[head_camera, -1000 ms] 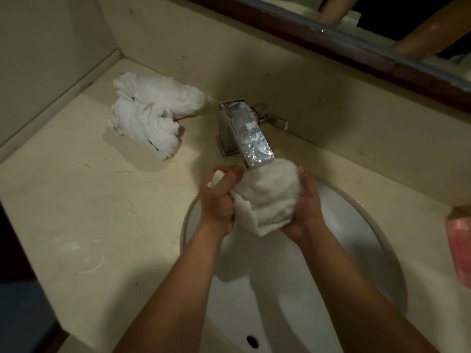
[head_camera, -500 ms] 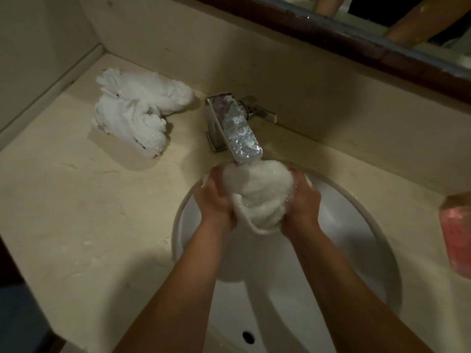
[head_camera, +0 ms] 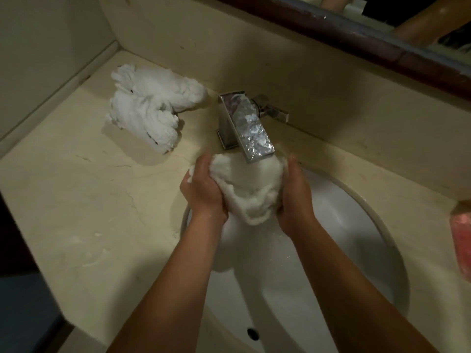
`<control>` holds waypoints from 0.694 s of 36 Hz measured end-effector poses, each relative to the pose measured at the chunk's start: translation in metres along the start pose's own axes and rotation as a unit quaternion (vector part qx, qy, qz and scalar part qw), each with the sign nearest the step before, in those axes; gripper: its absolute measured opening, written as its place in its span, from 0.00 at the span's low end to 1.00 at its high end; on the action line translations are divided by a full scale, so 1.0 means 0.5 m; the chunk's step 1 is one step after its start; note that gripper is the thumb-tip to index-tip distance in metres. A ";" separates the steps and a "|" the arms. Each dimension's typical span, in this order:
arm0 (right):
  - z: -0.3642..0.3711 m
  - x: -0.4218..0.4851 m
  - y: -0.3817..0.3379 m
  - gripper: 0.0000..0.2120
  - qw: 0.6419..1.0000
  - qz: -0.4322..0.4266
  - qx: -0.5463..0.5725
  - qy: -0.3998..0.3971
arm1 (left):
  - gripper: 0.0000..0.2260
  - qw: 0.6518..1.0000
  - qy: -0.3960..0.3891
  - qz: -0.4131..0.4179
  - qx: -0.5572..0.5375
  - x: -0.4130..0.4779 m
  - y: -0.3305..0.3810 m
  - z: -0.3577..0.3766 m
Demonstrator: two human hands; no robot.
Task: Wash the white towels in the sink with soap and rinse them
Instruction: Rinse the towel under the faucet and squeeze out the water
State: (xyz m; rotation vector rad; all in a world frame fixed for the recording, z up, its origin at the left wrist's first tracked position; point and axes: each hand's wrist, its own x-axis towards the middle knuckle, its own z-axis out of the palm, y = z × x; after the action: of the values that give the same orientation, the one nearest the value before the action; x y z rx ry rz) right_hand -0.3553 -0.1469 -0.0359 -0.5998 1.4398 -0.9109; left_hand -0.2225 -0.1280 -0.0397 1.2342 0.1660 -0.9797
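Sink counter, layout as seen from the head camera.
Sink [head_camera: 377,225] set in counter [head_camera: 76,212]; faucet [head_camera: 244,126] behind it at the back wall. Towel [head_camera: 252,192] over the sink, under the spout, between left hand [head_camera: 204,192] and right hand [head_camera: 295,197]. Wrung towels [head_camera: 150,113] on counter left of faucet. Soap bar [head_camera: 462,240] on counter right of sink.

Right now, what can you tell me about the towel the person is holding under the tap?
The towel is white, fluffy terry cloth, bunched into a wet-looking lump. The left hand and right hand cup it from either side, above the white sink. Its top sits right under the spout of the chrome faucet, and a loose end hangs down between the wrists.
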 end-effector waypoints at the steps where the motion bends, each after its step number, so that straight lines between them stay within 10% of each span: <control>1: 0.008 0.000 0.006 0.29 1.000 -0.007 -0.010 0.000 | 0.08 1.000 0.002 0.003 -0.003 0.001 0.003 -0.002; 8: 0.036 -0.027 0.014 0.21 1.000 -0.024 -0.007 0.013 | 0.28 0.998 -0.006 0.013 0.067 -0.004 0.000 -0.011; 25: -0.008 -0.008 0.018 0.07 0.993 0.046 0.085 0.065 | 0.18 0.998 -0.014 -0.015 0.059 0.001 -0.011 -0.014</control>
State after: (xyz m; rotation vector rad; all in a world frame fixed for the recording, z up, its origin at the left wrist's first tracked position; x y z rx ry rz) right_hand -0.3573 -0.1381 -0.0414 -0.3506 1.4760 -1.0025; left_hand -0.2233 -0.1225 -0.0466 1.3287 0.1053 -1.0441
